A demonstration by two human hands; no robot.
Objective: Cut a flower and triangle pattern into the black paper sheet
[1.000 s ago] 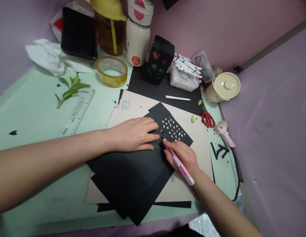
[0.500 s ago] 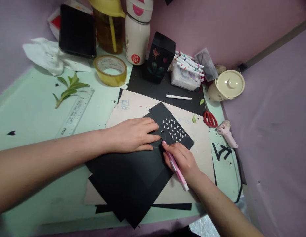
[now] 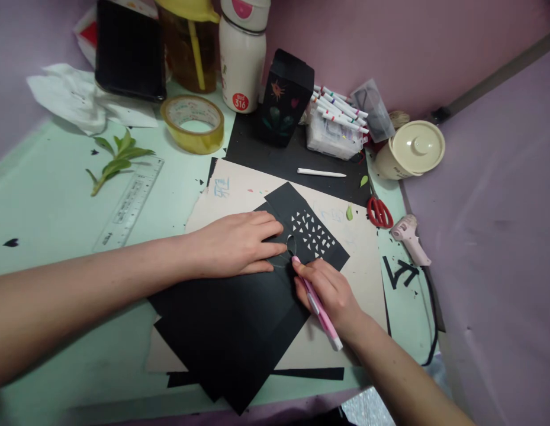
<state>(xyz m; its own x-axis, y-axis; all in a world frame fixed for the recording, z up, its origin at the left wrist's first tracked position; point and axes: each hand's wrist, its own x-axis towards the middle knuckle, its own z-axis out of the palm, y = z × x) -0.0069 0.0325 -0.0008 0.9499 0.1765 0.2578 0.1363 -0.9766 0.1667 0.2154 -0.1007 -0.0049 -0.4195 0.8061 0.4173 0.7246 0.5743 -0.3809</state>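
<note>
Yellow tape roll (image 3: pixel 199 141) near white bottle (image 3: pixel 243 68)

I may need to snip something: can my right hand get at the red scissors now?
Probably yes, though the right hand grips a pink pen-like tool it may have to set down. Only flat things, chiefly the pale board, seem to separate it from the red scissors.

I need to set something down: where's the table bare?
On the table, between the black heart scrap and ruler, and, near left, between the left forearm and cream sheet. Crowded: the back, from phone to lidded pot, and around the scissors and glue gun.
</note>
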